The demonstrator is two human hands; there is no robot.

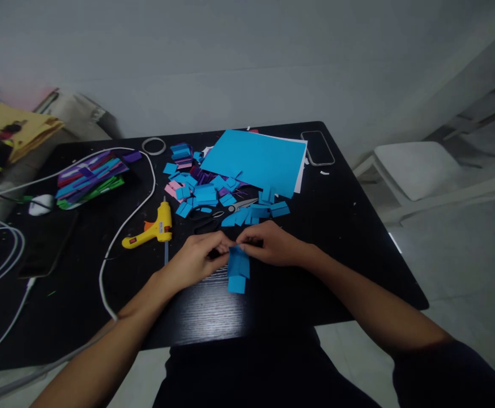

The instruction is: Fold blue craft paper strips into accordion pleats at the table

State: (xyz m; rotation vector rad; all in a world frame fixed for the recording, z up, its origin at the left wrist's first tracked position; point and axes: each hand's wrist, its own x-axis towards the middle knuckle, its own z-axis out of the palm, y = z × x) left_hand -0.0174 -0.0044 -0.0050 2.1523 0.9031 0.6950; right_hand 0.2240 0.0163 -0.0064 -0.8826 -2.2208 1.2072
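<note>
Near the front of the black table, my left hand (200, 255) and my right hand (268, 242) meet at the top edge of a small folded piece of blue paper (239, 263). Both hands are closed, pinching that edge with thumb and fingers. Below the fold, a lower blue flap (236, 284) sticks out toward me. Just beyond my hands lie scissors (209, 218) with black handles, partly among loose blue paper pieces (260, 211). A yellow glue gun (156, 228) rests left of my left hand.
A large blue sheet (256, 160) lies over white paper at the back. Beside it is a phone (318, 148). Tape roll (153, 146) and a bundle of coloured strips (90, 177) sit left. A white cable (103, 272) crosses the table by my left forearm. A white stool (417, 167) stands right.
</note>
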